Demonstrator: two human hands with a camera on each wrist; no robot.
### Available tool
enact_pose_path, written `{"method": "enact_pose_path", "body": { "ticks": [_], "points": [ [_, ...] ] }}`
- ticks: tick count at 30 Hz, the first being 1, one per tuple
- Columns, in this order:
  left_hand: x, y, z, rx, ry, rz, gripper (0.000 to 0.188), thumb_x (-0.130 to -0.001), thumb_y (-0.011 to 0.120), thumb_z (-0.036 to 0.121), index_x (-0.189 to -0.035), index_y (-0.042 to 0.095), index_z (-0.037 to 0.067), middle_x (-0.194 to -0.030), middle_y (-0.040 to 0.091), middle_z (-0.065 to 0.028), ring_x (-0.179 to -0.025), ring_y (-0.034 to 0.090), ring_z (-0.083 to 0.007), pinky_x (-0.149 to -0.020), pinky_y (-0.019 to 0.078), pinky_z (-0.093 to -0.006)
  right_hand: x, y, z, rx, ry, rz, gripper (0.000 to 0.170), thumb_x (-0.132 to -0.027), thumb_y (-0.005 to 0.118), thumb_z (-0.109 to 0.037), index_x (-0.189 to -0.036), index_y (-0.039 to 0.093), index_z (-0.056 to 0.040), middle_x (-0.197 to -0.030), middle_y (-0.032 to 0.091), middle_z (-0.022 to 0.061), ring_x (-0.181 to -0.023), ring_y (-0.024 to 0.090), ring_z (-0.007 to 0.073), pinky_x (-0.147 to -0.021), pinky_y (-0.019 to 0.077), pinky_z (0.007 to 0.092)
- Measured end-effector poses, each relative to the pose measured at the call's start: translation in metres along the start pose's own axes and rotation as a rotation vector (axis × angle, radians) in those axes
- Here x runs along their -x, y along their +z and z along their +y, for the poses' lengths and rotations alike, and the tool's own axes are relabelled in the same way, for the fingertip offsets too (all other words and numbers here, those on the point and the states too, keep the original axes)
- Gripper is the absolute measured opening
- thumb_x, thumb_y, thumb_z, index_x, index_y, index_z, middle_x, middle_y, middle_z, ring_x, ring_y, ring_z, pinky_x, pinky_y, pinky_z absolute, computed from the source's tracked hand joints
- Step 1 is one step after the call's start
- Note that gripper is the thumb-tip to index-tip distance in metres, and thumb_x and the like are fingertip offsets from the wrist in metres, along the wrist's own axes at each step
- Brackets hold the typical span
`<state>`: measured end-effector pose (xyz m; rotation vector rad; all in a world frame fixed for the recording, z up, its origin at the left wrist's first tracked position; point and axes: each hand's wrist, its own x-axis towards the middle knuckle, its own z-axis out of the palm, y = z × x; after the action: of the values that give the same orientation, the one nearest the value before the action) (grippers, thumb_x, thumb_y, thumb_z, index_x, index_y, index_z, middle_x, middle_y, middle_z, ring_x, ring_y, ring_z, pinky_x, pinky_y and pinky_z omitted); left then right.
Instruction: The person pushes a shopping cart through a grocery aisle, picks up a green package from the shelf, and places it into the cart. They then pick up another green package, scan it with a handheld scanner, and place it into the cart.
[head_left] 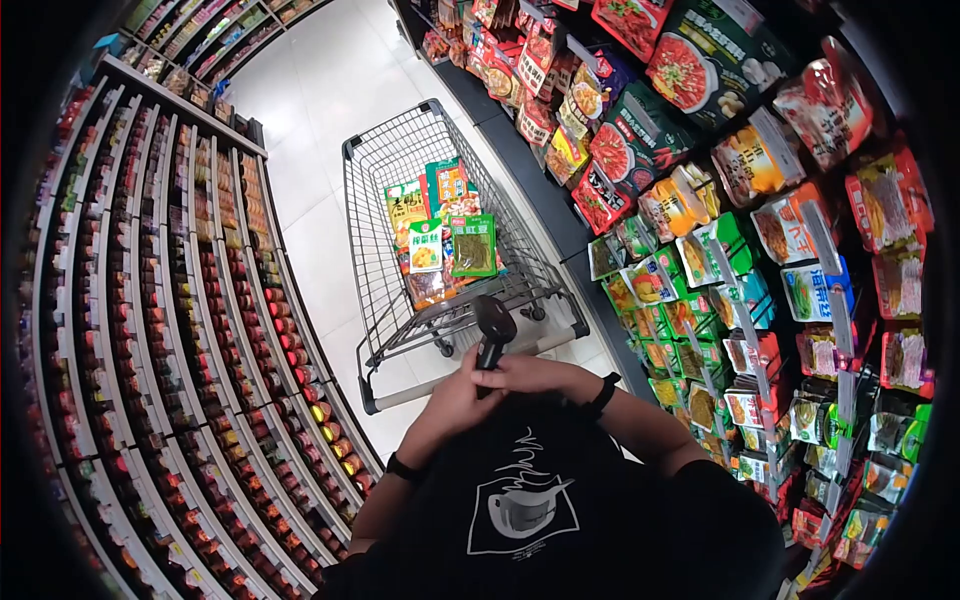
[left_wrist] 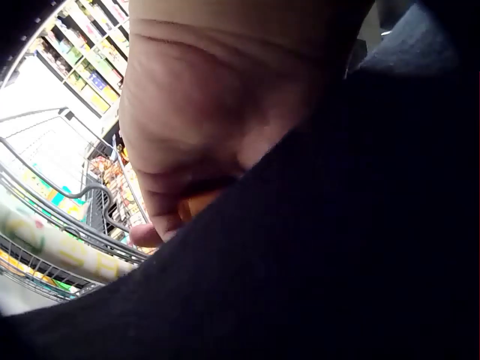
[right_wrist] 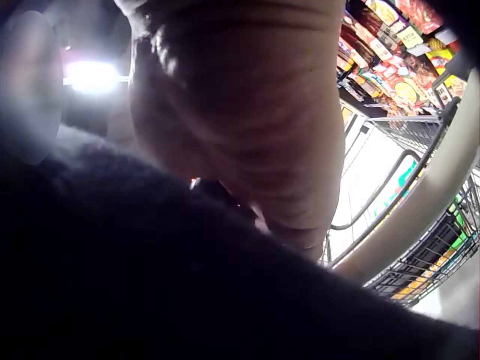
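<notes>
A black barcode scanner (head_left: 494, 320) stands in front of the dark shirt, its rounded head pointing toward the cart. My left hand (head_left: 452, 402) grips its handle from the left, while my right hand (head_left: 532, 374) holds the same handle from the right, fingers lapping over it. In the left wrist view a bit of orange shows under the left hand (left_wrist: 202, 112); cloth hides most of the fingers. The right wrist view shows the right hand (right_wrist: 247, 127) close up, its fingertips hidden behind cloth. Just beyond the hands is the shopping cart's handle bar (head_left: 412, 393).
The wire shopping cart (head_left: 390, 127) holds several food packets, among them a white-and-green one (head_left: 425, 247) and a green one (head_left: 474, 246). Shelves of jars (head_left: 185, 330) line the left side. Hanging bags (head_left: 690, 240) fill the right side. Pale floor tiles (head_left: 310, 90) run between.
</notes>
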<state>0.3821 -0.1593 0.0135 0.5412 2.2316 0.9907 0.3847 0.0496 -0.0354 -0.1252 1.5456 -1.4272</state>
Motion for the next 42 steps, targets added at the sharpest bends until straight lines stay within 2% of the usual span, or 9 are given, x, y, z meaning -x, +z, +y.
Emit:
{"method": "enact_pose_path", "body": {
  "ticks": [3, 7, 11, 14, 16, 23, 26, 33, 42],
  "points": [
    [-0.005, 0.016, 0.017, 0.05, -0.051, -0.245, 0.101, -0.098, 0.082, 0.037, -0.171, 0.021, 0.004, -0.137, 0.069, -0.0264, -0.127, 0.069, -0.0417, -0.107, 0.0556, -0.0456, 0.029, 0.001, 0.022, -0.259, -0.238, 0.244, 0.058, -0.114, 0.055, -0.053, -0.138, 0.07, -0.0021, -0.126, 0.074, 0.0091, -0.116, 0.068, 0.0156, -0.105, 0.0518, 0.0334],
    [-0.006, 0.023, 0.025, -0.024, 0.341, -0.06, 0.07, -0.097, 0.084, 0.031, -0.157, 0.056, 0.006, -0.137, 0.071, -0.0189, -0.133, 0.065, -0.037, -0.111, 0.0529, -0.043, 0.054, -0.013, 0.065, -0.711, -0.303, 0.345, 0.036, -0.11, 0.058, -0.025, -0.134, 0.07, -0.0011, -0.13, 0.075, 0.0154, -0.121, 0.072, 0.0228, -0.108, 0.055, 0.0389],
    [-0.004, 0.018, -0.02, -0.304, 0.109, 0.189, 0.062, -0.091, 0.086, 0.038, -0.141, 0.068, 0.005, -0.126, 0.073, -0.0185, -0.116, 0.07, -0.0391, -0.103, 0.0552, -0.047, 0.087, -0.015, 0.094, -0.958, -0.382, 0.376, 0.019, -0.103, 0.06, -0.009, -0.118, 0.068, -0.0002, -0.126, 0.073, 0.0198, -0.128, 0.071, 0.04, -0.109, 0.0587, 0.0478],
    [-0.005, 0.036, -0.094, -0.551, -0.084, 0.083, 0.054, -0.09, 0.082, 0.05, -0.123, 0.074, 0.008, -0.101, 0.077, -0.0164, -0.099, 0.073, -0.0392, -0.093, 0.0577, -0.0496, 0.105, -0.013, 0.115, -0.923, -0.396, 0.33, 0.018, -0.098, 0.063, -0.004, -0.115, 0.067, 0.0034, -0.125, 0.075, 0.029, -0.123, 0.073, 0.0374, -0.108, 0.0591, 0.0467],
    [-0.016, 0.048, -0.104, -0.639, -0.321, 0.139, 0.046, -0.09, 0.081, 0.049, -0.114, 0.077, 0.01, -0.092, 0.078, -0.0164, -0.093, 0.076, -0.0382, -0.086, 0.0602, -0.0501, 0.11, -0.011, 0.132, -0.902, -0.381, 0.239, 0.02, -0.098, 0.064, -0.005, -0.116, 0.068, 0.003, -0.124, 0.075, 0.028, -0.121, 0.074, 0.036, -0.109, 0.0583, 0.0475],
    [-0.026, 0.039, -0.087, -0.665, -0.39, 0.048, 0.047, -0.088, 0.077, 0.06, -0.1, 0.083, 0.015, -0.095, 0.081, -0.0126, -0.093, 0.078, -0.0355, -0.084, 0.0618, -0.0494, 0.128, 0.018, 0.127, -0.776, -0.43, 0.167, 0.018, -0.094, 0.068, -0.003, -0.113, 0.068, -0.0004, -0.103, 0.078, 0.0175, -0.117, 0.075, 0.0381, -0.119, 0.0496, 0.0562],
    [-0.032, 0.024, -0.084, -0.547, -0.433, -0.119, 0.051, -0.087, 0.077, 0.06, -0.105, 0.083, 0.013, -0.096, 0.081, -0.0143, -0.094, 0.078, -0.0364, -0.087, 0.0616, -0.0491, 0.128, 0.028, 0.134, -0.767, -0.441, 0.258, 0.02, -0.095, 0.072, -0.004, -0.114, 0.069, 0.0007, -0.098, 0.077, 0.015, -0.109, 0.077, 0.0329, -0.103, 0.0578, 0.0444],
    [-0.019, 0.015, -0.14, -0.423, -0.01, 0.044, 0.053, -0.084, 0.077, 0.05, -0.116, 0.081, 0.008, -0.1, 0.08, -0.0192, -0.097, 0.077, -0.0388, -0.092, 0.0612, -0.0487, 0.15, 0.075, 0.113, -0.813, -0.38, 0.456, 0.02, -0.093, 0.07, -0.002, -0.112, 0.066, 0.0016, -0.079, 0.066, 0.0084, -0.092, 0.077, 0.028, -0.085, 0.0572, 0.0374],
    [0.042, 0.009, -0.144, -0.708, -0.282, 0.215, 0.03, -0.09, 0.069, 0.036, -0.104, 0.084, 0.015, -0.101, 0.082, -0.0143, -0.095, 0.079, -0.0336, -0.086, 0.0629, -0.047, 0.144, 0.173, 0.137, -0.865, -0.455, 0.57, 0.018, -0.094, 0.068, -0.003, -0.111, 0.069, 0.0029, -0.073, 0.059, 0.0067, -0.088, 0.074, 0.0322, -0.089, 0.0593, 0.0454]
  ]
}}
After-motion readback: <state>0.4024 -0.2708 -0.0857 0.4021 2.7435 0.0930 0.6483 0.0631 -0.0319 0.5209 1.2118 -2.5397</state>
